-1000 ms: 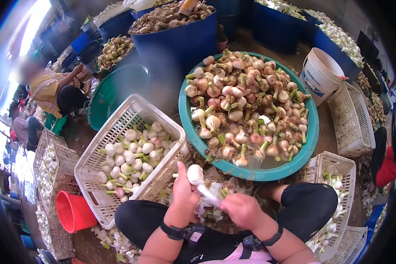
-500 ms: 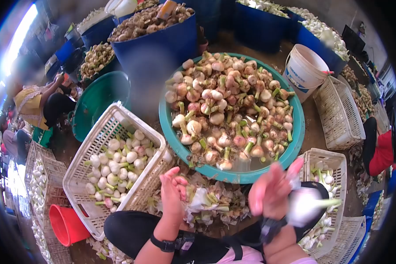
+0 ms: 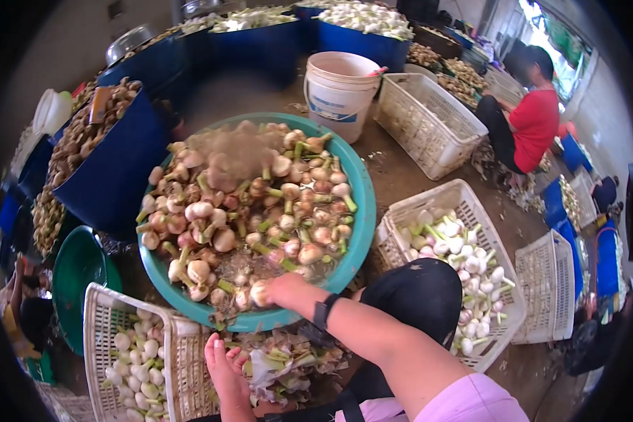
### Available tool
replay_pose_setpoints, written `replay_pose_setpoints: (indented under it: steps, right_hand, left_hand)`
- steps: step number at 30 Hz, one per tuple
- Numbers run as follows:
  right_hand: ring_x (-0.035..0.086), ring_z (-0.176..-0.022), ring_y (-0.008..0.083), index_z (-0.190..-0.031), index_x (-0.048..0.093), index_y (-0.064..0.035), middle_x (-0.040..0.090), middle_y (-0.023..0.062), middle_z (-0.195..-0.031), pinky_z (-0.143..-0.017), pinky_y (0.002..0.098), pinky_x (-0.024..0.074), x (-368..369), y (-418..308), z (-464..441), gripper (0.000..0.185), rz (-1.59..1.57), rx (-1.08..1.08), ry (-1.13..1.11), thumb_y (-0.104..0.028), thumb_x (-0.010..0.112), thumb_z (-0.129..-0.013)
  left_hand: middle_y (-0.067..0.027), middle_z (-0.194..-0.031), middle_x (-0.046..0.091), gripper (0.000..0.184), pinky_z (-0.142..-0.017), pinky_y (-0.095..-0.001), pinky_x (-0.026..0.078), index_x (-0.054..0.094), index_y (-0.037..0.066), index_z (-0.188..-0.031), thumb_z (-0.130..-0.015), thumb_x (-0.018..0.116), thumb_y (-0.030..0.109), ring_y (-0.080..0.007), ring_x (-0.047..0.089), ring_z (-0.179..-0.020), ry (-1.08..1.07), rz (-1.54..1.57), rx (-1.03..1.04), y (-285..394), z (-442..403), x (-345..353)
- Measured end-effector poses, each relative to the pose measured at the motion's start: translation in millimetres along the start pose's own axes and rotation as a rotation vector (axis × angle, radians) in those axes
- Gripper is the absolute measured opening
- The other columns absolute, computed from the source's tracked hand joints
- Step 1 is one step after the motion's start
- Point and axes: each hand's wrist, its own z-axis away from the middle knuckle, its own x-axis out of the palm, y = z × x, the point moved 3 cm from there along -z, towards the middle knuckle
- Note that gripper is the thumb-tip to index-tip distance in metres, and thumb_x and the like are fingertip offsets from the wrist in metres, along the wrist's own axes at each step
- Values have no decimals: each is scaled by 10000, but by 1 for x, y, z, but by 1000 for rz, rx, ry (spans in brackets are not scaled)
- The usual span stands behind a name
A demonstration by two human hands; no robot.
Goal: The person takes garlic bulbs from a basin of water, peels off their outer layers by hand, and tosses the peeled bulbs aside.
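In front of me a wide teal tub (image 3: 362,232) holds many unpeeled garlic bulbs (image 3: 225,239) with short green stems, partly in water. My right hand (image 3: 285,290) reaches across to the tub's near side, closed on a dirt-streaked garlic bulb (image 3: 261,293); most of its fingertips are hidden. Below the rim, my left hand (image 3: 226,373) is held palm inward with fingers apart and nothing in it. Peeled skins and stem scraps (image 3: 281,369) lie heaped beside that hand. Cleaned white bulbs fill part of a white crate (image 3: 190,359) at left and another crate (image 3: 503,302) at right.
A white bucket (image 3: 341,88) and another crate (image 3: 429,133) stand beyond the tub. Blue barrels (image 3: 116,162) heaped with garlic line the left and back. A green basin (image 3: 84,281) sits at left. A person in red (image 3: 534,126) sits at the far right.
The view has swung right. My right hand went from beside a blurred, airborne-looking white bulb at right into the tub, onto another bulb. My left hand stays low and open.
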Motion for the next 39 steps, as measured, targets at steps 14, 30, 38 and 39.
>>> replay_pose_setpoints:
  steps: [14, 30, 38, 39]
  right_hand:
    - [578, -615, 329, -692, 560, -49, 600, 160, -750, -510, 403, 469, 23, -97, 72, 183, -480, -305, 361, -203, 505, -774]
    - [601, -760, 181, -911, 607, -5, 617, 78, -839, -641, 310, 486, 34, -72, 56, 202, -1852, 198, -46, -129, 449, -885]
    - [565, -976, 227, -1185, 447, 5, 565, 124, -1076, -788, 366, 478, 0, -87, 81, 339, -2195, -142, 115, -178, 445, -900]
    - [550, -1008, 232, -1216, 417, -1, 552, 119, -1102, -809, 366, 470, 5, -80, 88, 366, -1911, -274, 105, -189, 439, -903]
  left_hand:
    - [-35, -739, 569, 324, -359, -183, 285, 538, 7, -1098, -826, 498, 179, -69, 465, -471, -124, 91, -157, -7, -1, -2]
    - [-171, -1197, 502, 536, -932, -415, 380, 491, 101, -1218, -710, 662, 85, -345, 459, -1128, -599, -830, 774, 35, 29, -5]
    - [-87, -1236, 498, 230, -892, -339, 425, 555, 46, -1072, -854, 554, 119, -197, 528, -1042, -214, 271, 176, -9, -11, -30]
    - [-78, -1192, 521, 255, -854, -331, 445, 542, 49, -1082, -868, 543, 188, -184, 545, -987, -92, 489, 1, -12, -18, -40]
